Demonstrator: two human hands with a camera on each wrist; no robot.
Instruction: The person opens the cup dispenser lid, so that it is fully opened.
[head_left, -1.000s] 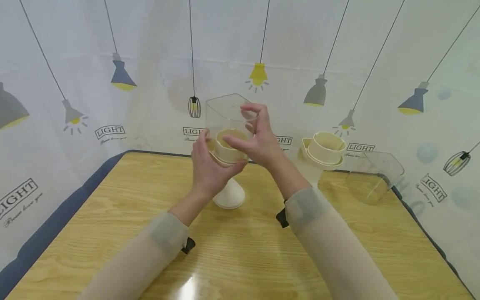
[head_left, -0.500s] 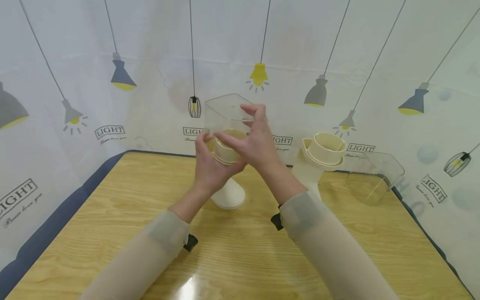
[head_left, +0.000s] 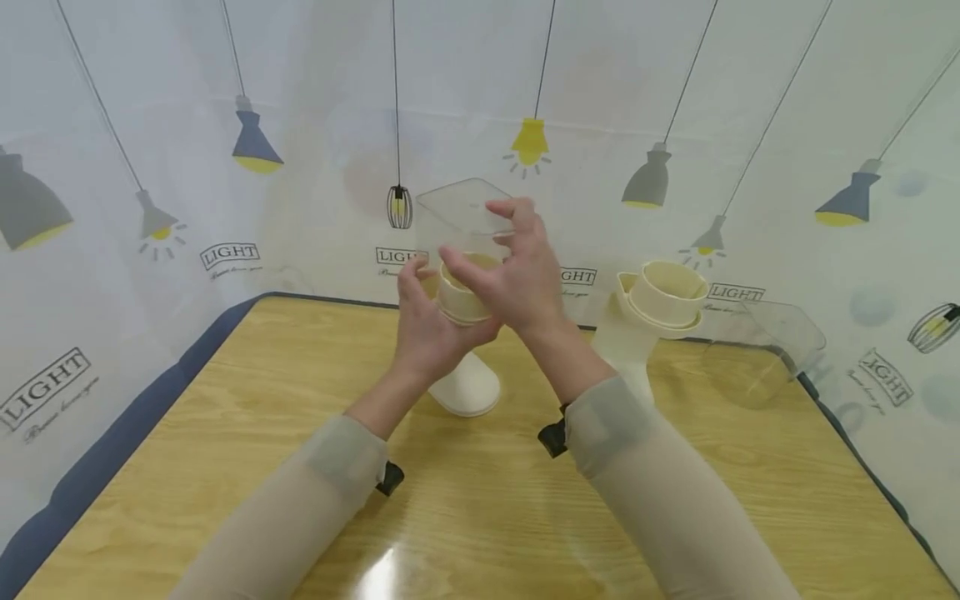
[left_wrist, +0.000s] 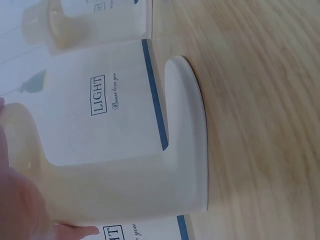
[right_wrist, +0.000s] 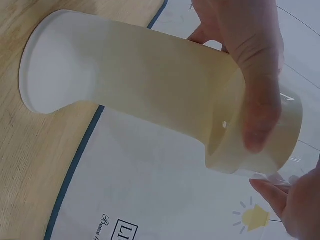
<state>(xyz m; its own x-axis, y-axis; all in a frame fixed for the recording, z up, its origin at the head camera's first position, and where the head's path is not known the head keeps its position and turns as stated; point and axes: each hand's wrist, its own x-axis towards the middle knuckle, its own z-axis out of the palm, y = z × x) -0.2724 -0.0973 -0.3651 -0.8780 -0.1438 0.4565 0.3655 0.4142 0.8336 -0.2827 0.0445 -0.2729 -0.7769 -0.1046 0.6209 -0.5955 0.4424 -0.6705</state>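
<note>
In the head view a cream plastic stand with a round ring holder at its top stands upright on the table. Around the holder curls my left hand, its thumb across the front, as the right wrist view also shows on the ring. A clear see-through container sits over the ring. My right hand grips this container from the right, its thumb across the near side and its fingers bent at the far right. The container's lower edge is hard to make out against the backdrop.
A second cream stand is to the right, with another clear container lying beside it at the table's back right. Behind the wooden table hangs a white lamp-printed cloth with a dark blue border.
The whole head view has shifted slightly right. My right hand and its thumb have moved a little left and up relative to the ring. My left hand keeps its hold on the holder.
</note>
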